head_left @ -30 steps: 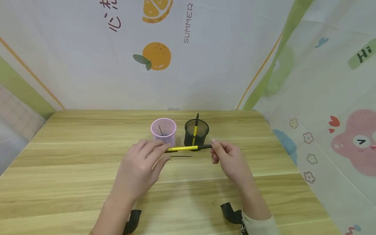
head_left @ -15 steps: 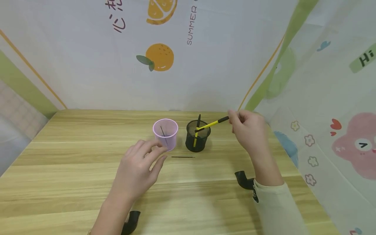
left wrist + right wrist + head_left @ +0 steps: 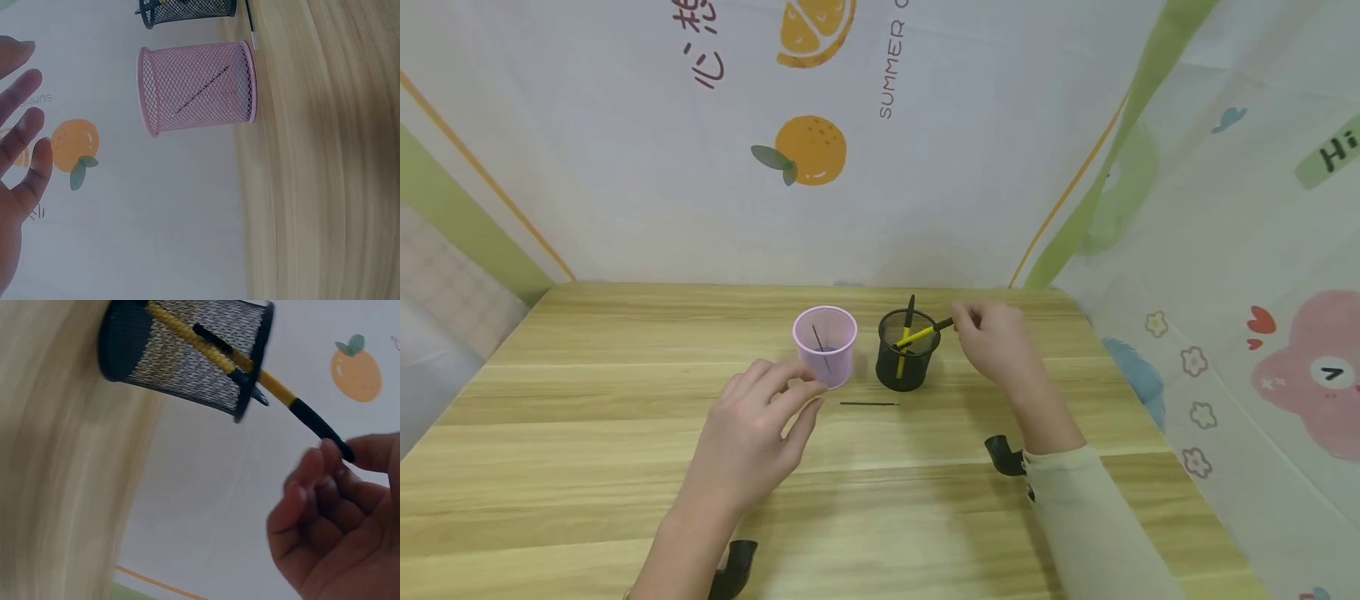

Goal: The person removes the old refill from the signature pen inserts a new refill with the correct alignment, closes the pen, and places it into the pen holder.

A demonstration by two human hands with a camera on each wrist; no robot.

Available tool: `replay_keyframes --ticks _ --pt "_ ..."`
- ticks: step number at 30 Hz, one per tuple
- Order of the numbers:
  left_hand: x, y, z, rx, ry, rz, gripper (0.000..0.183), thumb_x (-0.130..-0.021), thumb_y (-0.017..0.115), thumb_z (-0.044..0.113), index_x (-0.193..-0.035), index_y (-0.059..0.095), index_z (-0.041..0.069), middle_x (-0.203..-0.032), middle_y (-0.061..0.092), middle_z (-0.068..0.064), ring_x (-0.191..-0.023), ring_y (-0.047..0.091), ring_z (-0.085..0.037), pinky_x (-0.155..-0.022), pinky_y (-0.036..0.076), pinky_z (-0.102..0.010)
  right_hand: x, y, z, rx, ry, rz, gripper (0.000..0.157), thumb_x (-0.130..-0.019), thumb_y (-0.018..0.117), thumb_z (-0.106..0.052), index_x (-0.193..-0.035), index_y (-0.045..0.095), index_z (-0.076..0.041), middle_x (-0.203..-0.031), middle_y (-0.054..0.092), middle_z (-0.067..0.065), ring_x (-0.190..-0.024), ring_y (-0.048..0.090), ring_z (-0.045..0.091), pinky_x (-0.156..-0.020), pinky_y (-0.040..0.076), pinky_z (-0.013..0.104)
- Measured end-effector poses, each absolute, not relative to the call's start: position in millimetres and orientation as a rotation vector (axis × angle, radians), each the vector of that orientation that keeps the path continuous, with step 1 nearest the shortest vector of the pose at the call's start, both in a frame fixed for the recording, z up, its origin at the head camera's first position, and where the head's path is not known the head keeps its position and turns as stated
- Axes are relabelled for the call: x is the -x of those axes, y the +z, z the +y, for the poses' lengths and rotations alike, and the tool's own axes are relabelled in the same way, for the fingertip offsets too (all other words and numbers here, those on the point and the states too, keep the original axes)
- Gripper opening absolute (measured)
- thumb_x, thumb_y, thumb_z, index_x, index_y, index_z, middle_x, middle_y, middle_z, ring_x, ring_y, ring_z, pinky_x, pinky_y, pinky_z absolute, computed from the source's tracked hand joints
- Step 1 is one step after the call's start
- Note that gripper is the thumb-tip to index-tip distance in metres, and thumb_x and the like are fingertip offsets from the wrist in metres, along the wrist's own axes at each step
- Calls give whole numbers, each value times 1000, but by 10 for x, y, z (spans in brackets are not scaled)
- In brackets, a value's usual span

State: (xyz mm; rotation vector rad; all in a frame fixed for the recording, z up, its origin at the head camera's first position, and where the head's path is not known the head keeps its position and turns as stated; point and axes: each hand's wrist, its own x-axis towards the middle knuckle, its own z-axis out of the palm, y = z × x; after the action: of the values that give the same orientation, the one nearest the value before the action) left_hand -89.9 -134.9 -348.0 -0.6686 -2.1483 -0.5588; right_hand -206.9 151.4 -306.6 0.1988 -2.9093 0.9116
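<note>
Head view finds us at a wood-grain surface point(image 3: 625, 467), where our right hand point(image 3: 997, 342) pinches the black end of a yellow-and-black pen point(image 3: 922, 333) between thumb and fingers. The pen slants down to the left across the rim of a black mesh cup point(image 3: 904, 379), its far end inside the cup's mouth. A second pen point(image 3: 910, 310) leans in the same cup, its black end rising above the rim, and in the right wrist view we see the two pens cross. Our left hand point(image 3: 760, 421) hovers to the near left, its fingers relaxed and loosely spread, the thumb apart from the forefinger. Just beyond its fingertips, a pink mesh cup point(image 3: 826, 367) stands upright beside the black one, with a thin dark rod point(image 3: 817, 335) leaning inside; we can make out that rod through the mesh in the left wrist view. Another slim rod point(image 3: 869, 404) lies flat on the wood in front of the two cups. Behind them hangs a white cloth point(image 3: 962, 183), printed with an orange point(image 3: 811, 150), while a pale sleeve point(image 3: 1097, 517) covers our right forearm.
</note>
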Motion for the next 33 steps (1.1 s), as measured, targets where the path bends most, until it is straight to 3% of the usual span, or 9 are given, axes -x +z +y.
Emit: replay_keyframes --ticks 5,12,20,24,33 --pt "908 -3485 -1344 664 -561 -2169 14 -83 72 11 -96 74 12 -100 69 2 -86 61 -20 -70 50 -38 2124 -3139 1480 -242 796 -3016 41 -104 41 -40 -116 67 -9 -93 67 7 -79 58 22 -71 49 35" --pt "922 -3493 -1339 657 -555 -2191 13 -83 72 12 -97 74 13 -101 69 3 -88 61 -20 -72 50 -38 2141 -3150 1481 -241 797 -3043 45 -103 41 -42 -125 62 -8 -117 68 10 -104 64 27 -90 53 45" --pt "931 -3494 -1340 654 -563 -2206 13 -84 72 13 -97 74 14 -102 70 2 -88 61 -19 -72 50 -38 2207 -3034 1421 -292 736 -3045 43 -102 43 -40 -124 61 -8 -115 68 9 -105 64 27 -92 53 44" --pt "933 -3502 -1346 649 -568 -2216 14 -84 72 13 -98 74 14 -102 69 3 -89 61 -19 -74 50 -38 2284 -2935 1337 -359 695 -3057 42 -102 44 -38 -125 58 -6 -123 64 11 -113 62 29 -96 52 45" --pt "920 -3511 -1344 629 -573 -2260 15 -85 72 15 -99 74 15 -103 69 4 -91 61 -17 -74 51 -38 2551 -2888 1084 -470 469 -3208 49 -102 49 -30 -145 43 -7 -144 51 14 -132 50 30 -103 47 46"
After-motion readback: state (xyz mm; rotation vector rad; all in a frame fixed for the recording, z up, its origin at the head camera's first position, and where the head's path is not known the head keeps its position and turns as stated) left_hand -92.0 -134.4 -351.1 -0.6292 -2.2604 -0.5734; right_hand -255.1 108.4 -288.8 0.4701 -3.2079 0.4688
